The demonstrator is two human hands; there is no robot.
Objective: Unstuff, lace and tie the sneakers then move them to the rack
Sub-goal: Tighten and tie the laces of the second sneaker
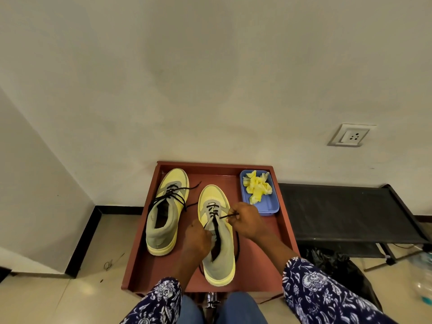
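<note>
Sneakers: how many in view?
2. Left sneaker lies on the red tray, untouched. Right sneaker lies beside it, with both hands at its lace. None seem hidden.

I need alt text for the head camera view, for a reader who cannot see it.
A person's right hand pinches a black lace over the nearer yellow sneaker while the left hand holds its tongue area. The other sneaker stands beside it, loosely laced, on a red-brown tray; yellow paper fills a blue tub.
</note>
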